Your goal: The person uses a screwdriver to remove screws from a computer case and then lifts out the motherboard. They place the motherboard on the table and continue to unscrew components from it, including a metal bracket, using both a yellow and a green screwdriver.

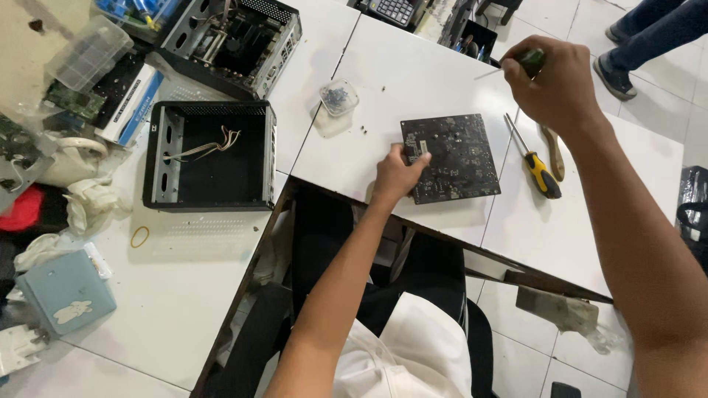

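Head view: left hand rests fingers on a dark circuit board lying flat on the white bench; right hand is closed around a green-handled screwdriver above it.

Left arm stretches forward, its hand lying low with fingers curled and thumb pointing right. Right arm reaches in from the lower right, its hand raised and closed in a fist, knuckles up

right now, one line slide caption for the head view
Left hand steadies a black circuit board while right hand holds a screwdriver.
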